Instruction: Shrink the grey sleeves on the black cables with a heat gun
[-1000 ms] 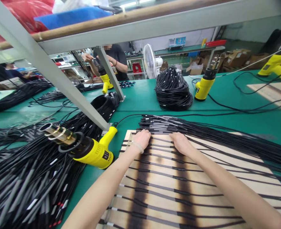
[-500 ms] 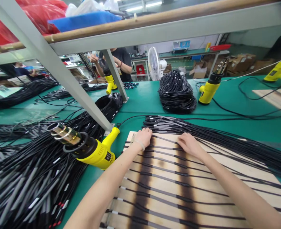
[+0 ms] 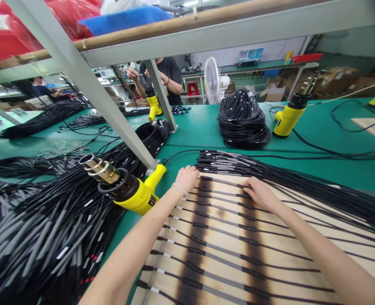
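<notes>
A wooden board (image 3: 220,212) with two scorched dark bands carries a row of black cables with grey sleeves (image 3: 225,246). At the board's far edge my left hand (image 3: 187,178) pinches the left end of the topmost cable (image 3: 222,181). My right hand (image 3: 259,192) has its fingers closed on the same cable, right of its grey section. Just beyond both hands lies a thick bundle of sleeved cables (image 3: 238,162). To the left, a yellow heat gun (image 3: 136,195) rests with its metal nozzle pointing up and left.
Loose cables (image 3: 47,224) pile up at left. A slanted metal post (image 3: 111,110) stands near the heat gun. Further back are a coiled cable bundle (image 3: 243,120), another heat gun (image 3: 290,116) and a white fan (image 3: 212,80). A person (image 3: 171,76) works across the green table (image 3: 187,137).
The view has shifted, so most things appear further right. My left hand has moved slightly up and left relative to the board, and both hands remain at the topmost cable.
</notes>
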Action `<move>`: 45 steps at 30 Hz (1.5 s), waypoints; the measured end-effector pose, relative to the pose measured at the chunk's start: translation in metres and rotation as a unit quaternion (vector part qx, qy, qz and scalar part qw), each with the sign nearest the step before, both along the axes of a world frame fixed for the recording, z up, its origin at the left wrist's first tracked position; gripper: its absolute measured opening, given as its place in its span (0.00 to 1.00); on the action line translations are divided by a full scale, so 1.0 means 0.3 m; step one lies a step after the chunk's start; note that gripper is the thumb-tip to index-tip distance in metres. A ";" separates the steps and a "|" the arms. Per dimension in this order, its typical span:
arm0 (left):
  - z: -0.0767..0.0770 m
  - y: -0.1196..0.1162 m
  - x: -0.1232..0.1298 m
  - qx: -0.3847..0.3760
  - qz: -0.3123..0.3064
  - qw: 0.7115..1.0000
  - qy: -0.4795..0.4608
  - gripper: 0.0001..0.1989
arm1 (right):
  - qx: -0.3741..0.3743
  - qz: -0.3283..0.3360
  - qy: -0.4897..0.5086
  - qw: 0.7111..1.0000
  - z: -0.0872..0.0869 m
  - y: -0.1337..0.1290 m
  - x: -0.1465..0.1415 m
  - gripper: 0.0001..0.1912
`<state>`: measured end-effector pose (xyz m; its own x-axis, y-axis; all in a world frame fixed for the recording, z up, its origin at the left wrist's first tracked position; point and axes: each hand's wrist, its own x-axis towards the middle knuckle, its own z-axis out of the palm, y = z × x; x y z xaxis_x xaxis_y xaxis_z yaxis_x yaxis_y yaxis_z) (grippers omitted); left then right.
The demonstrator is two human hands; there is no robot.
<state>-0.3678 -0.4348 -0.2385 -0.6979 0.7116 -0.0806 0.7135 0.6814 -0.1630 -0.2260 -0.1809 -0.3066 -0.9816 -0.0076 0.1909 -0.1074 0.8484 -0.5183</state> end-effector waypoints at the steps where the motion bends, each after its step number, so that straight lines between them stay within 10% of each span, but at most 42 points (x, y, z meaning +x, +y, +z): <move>1: 0.008 -0.017 -0.005 0.001 0.009 1.000 0.002 0.13 | -0.007 0.005 0.003 1.000 0.000 -0.006 -0.005 0.04; 11: 0.001 -0.131 -0.025 -0.002 0.085 0.996 -0.003 0.16 | -0.049 0.049 0.022 0.997 -0.015 -0.084 -0.062 0.04; 45: -0.004 -0.132 -0.037 -0.069 0.094 0.993 -0.036 0.21 | -0.023 0.061 0.000 0.998 -0.018 -0.110 -0.082 0.04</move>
<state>-0.3790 -0.4743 -0.2398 -0.8065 0.5476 -0.2229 0.5886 0.7790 -0.2161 -0.2505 -0.2139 -0.3119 -0.9738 -0.1173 0.1946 -0.2081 0.8042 -0.5567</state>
